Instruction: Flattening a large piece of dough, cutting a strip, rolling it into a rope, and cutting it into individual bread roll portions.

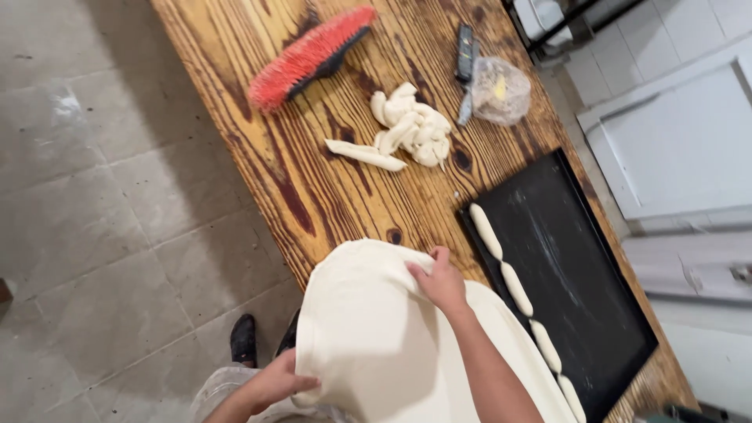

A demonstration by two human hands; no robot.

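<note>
Both hands pinched a big white cloth [376, 337] — the left hand [276, 382] low, the right hand [440, 282] high — lifting it off the counter [313, 180].

The bench [329, 188] is amber wood with dark brown grain streaks. At 12 o'clock lies a brush [309, 56] with red-orange bristles. The dough [411, 125] is pale cream, the cloth [376, 337] off-white, the tray [580, 274] black, the floor [102, 204] grey tile.
</note>
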